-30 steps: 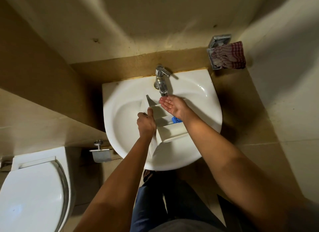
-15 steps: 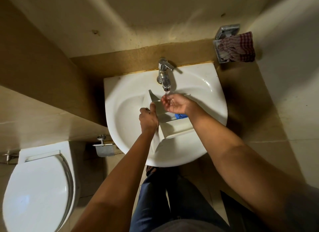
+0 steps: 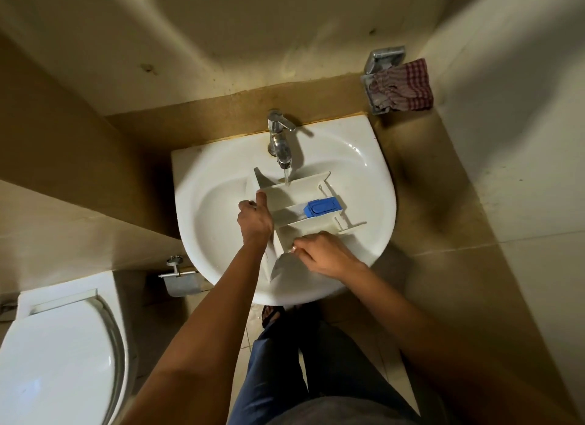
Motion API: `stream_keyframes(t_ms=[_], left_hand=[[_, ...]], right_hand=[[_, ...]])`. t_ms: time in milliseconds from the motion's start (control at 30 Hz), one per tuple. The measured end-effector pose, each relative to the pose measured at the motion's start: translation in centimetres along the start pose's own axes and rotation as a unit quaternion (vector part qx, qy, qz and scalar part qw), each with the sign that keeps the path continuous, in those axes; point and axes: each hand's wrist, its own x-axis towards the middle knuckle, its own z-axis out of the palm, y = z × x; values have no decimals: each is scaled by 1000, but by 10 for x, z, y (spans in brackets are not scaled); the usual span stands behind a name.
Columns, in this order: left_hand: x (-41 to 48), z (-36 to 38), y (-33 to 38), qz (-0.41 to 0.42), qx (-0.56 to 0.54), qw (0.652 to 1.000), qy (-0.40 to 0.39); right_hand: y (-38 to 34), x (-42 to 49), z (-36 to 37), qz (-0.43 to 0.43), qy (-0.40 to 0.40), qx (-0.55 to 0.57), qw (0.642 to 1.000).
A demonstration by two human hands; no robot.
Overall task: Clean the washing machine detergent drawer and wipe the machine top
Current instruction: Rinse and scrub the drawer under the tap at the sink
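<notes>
One white plastic drawer, rectangular with three compartments, lies in the round white ceramic sink. One chrome tap drops a thin water stream onto its far end. One blue plastic insert sits in the middle compartment. Left hand: grip closed round the drawer's left wall. Right hand: fingers curled over the near wall. One checked cloth hangs far right.

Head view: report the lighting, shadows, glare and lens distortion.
Head view: dim, warm light; the faucet throws a shadow rightward onto the sink; a small glare streak on its far right bowl; the detergent drawer is sharp; wide-angle distortion bends the walls and toilet, and stretches the forearms.
</notes>
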Motion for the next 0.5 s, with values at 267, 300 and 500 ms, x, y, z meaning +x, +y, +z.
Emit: stream_keyframes(t_ms=[267, 300, 500], left_hand=[[-2, 0, 2, -1, 6, 1000, 6], [-2, 0, 1, -1, 5, 1000, 7], [-3, -2, 2, 6, 6, 1000, 3]], right_hand=[[30, -2, -6, 105, 73, -7, 992], [15, 0, 1, 101, 99, 50, 989], [-2, -2, 11, 124, 113, 150, 974]])
